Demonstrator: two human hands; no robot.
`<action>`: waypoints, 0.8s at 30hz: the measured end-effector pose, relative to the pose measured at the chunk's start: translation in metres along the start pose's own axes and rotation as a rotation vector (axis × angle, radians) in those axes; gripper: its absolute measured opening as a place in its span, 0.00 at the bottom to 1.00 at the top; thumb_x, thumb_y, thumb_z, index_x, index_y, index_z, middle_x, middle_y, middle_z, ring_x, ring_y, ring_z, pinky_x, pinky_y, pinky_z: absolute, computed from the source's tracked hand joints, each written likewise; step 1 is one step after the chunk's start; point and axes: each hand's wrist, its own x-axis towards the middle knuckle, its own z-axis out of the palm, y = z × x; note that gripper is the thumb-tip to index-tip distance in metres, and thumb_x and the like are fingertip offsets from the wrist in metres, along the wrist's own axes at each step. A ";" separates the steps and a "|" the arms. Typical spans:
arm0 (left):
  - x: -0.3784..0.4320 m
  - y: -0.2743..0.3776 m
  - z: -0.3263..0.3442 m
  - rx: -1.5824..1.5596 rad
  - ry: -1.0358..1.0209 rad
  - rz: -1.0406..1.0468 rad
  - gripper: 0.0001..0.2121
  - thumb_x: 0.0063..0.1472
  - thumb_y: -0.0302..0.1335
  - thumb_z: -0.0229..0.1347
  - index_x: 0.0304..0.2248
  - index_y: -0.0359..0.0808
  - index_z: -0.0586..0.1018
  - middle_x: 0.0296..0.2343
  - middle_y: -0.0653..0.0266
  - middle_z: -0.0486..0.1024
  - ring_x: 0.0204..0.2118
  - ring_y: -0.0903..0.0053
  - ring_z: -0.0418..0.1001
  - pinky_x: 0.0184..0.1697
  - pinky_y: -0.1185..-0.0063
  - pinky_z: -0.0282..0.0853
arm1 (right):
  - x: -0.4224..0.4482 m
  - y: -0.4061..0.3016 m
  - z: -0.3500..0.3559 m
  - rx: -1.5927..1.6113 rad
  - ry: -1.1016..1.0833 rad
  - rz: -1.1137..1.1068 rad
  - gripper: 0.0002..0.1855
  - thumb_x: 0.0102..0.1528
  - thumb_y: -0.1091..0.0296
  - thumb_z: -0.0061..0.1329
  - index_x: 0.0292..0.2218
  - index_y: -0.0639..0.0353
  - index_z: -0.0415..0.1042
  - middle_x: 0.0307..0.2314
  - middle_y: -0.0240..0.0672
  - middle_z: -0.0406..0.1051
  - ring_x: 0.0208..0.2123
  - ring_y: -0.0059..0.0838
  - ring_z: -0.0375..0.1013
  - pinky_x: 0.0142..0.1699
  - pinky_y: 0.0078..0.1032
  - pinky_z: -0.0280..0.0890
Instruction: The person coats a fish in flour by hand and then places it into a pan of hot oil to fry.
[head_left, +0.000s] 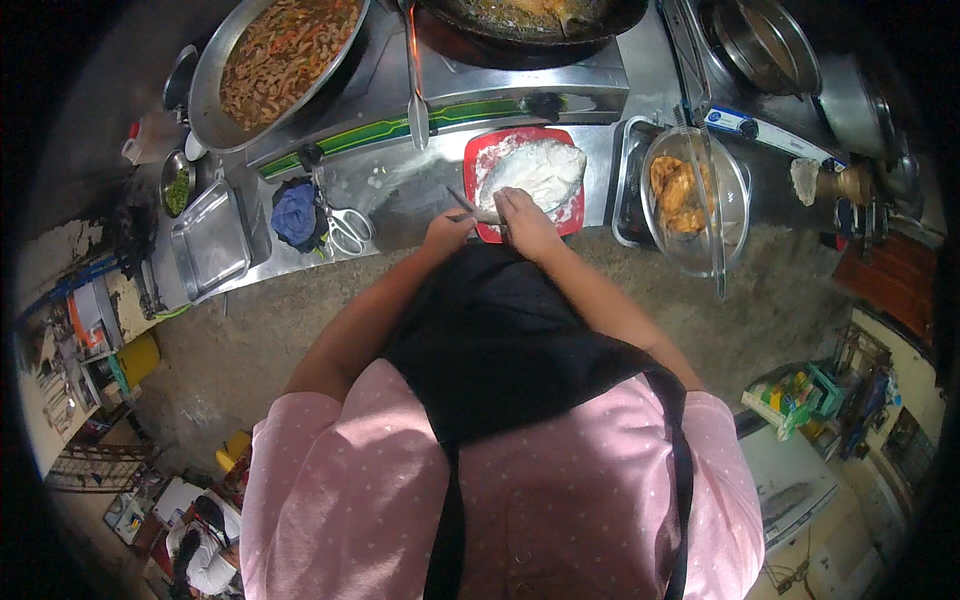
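Observation:
A whole fish (536, 172) coated in white flour lies on a red square plate (577, 217) dusted with flour. Its narrow tail end points toward the lower left, with the dark forked tail fin sticking out past the plate. My left hand (448, 234) is closed at that tail end, beside the plate's left edge. Over the fish near its tail lies my right hand (526, 221), fingers close together and touching the floured skin. Its thumb and fingertips are partly hidden, so I cannot tell whether it grips or only rests there.
Behind the plate stands a gas stove (450, 120) with a frying pan (540, 45) of oil and a metal turner (418, 112). A pan of meat strips (285, 60) is at left. Scissors (349, 229) and a steel tray (214, 240) lie nearer. Metal tongs (716, 217) cross a bowl of fried pieces (679, 191).

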 end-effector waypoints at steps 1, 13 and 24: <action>0.001 0.000 0.000 0.000 -0.001 0.001 0.10 0.48 0.32 0.52 0.28 0.34 0.74 0.16 0.66 0.70 0.16 0.82 0.66 0.20 0.82 0.63 | 0.001 0.002 0.002 -0.004 -0.041 -0.043 0.16 0.47 0.72 0.35 0.38 0.68 0.62 0.33 0.45 0.63 0.39 0.40 0.61 0.44 0.30 0.59; -0.004 0.007 0.000 0.140 0.046 0.032 0.10 0.48 0.33 0.52 0.28 0.36 0.75 0.16 0.64 0.71 0.16 0.80 0.67 0.21 0.80 0.63 | -0.007 0.044 -0.026 -0.088 -0.220 -0.091 0.09 0.43 0.74 0.38 0.28 0.59 0.67 0.29 0.38 0.64 0.37 0.37 0.63 0.40 0.29 0.61; 0.001 0.002 0.002 0.140 0.046 -0.059 0.11 0.47 0.32 0.52 0.30 0.35 0.75 0.19 0.63 0.72 0.18 0.79 0.68 0.23 0.80 0.63 | 0.002 0.039 -0.031 0.153 -0.040 0.279 0.09 0.43 0.74 0.39 0.27 0.58 0.71 0.25 0.46 0.67 0.30 0.44 0.67 0.37 0.33 0.62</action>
